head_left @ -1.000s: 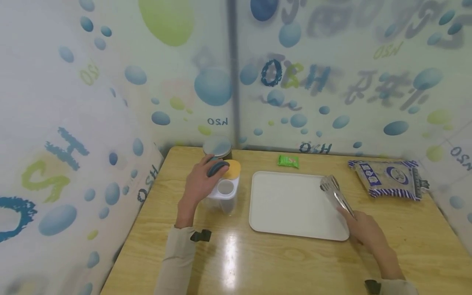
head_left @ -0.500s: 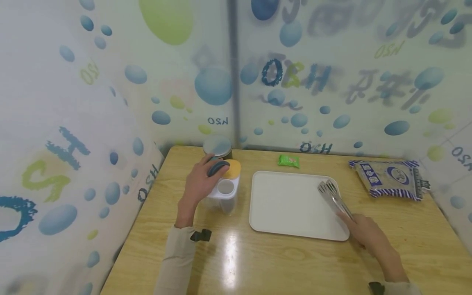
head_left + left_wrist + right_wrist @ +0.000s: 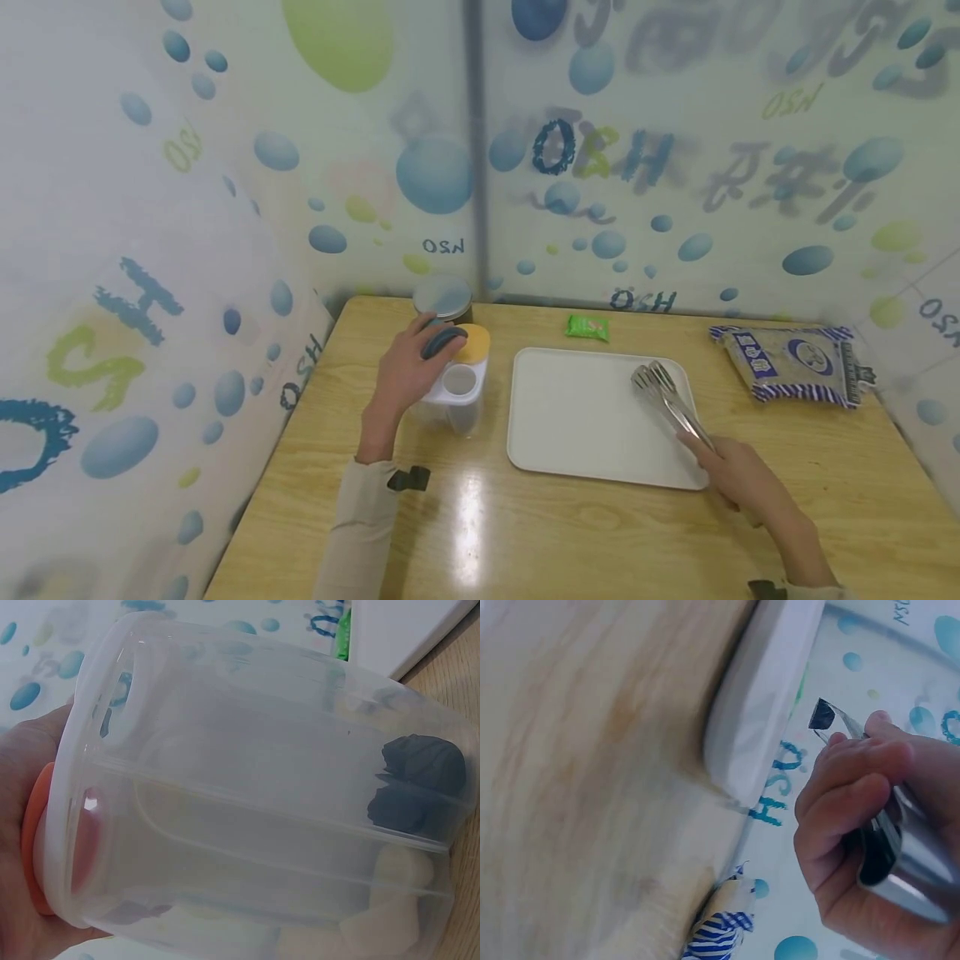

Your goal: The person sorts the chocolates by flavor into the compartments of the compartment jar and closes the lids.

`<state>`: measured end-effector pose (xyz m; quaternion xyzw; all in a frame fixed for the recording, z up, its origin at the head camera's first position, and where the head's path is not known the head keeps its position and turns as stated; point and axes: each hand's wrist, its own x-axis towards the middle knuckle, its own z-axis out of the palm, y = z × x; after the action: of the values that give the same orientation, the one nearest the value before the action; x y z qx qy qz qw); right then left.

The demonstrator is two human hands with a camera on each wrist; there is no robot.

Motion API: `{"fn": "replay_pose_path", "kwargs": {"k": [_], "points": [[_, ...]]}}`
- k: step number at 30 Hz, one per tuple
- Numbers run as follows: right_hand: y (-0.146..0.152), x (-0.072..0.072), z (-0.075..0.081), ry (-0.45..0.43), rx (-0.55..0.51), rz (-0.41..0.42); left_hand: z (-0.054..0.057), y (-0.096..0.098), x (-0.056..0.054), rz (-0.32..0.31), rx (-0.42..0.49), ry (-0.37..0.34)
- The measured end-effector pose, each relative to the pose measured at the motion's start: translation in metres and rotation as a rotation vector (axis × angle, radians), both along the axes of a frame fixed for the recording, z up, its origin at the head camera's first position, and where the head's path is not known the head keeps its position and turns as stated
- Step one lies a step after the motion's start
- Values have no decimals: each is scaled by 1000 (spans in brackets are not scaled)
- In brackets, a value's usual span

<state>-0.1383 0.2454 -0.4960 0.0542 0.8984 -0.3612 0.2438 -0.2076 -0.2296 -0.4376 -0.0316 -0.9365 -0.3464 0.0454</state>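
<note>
My left hand (image 3: pixel 403 371) grips the top of a clear plastic storage container (image 3: pixel 463 412), its fingers over the dark blue and yellow-orange lid flaps. A round opening in the white lid shows beside them. In the left wrist view, dark lumps (image 3: pixel 424 761) and pale chunks (image 3: pixel 386 922) lie in separate compartments at the container's bottom. My right hand (image 3: pixel 742 475) holds metal tongs (image 3: pixel 678 410), their tips spread slightly apart above the right part of a white tray (image 3: pixel 585 417). Nothing is between the tips.
Behind the container stands a round tin (image 3: pixel 442 296) with a pale lid. A small green packet (image 3: pixel 587 327) lies beyond the tray. At the right back is a blue-and-white plastic bag (image 3: pixel 802 362) closed with a black clip (image 3: pixel 862 379). Patterned walls border the wooden table (image 3: pixel 570 542).
The tongs have turned and shifted a little left over the tray, and their two heads now show side by side. My left hand and the container have stayed put.
</note>
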Motion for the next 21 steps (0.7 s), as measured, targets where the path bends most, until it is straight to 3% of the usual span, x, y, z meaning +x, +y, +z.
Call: {"fn": "replay_pose_path", "kwargs": {"k": [6,9,13,21], "points": [[-11,-2,13,40,-17,22,0,0,1,3,-2,1],[-15,-3,15,17,17,20,0,-1,0,6,-2,0],[-18,-3,11,-22,73,17,-1,0,-1,1,-6,0],[-22,-2,-4,14,101,47,-2,1,-1,0,-1,10]]}}
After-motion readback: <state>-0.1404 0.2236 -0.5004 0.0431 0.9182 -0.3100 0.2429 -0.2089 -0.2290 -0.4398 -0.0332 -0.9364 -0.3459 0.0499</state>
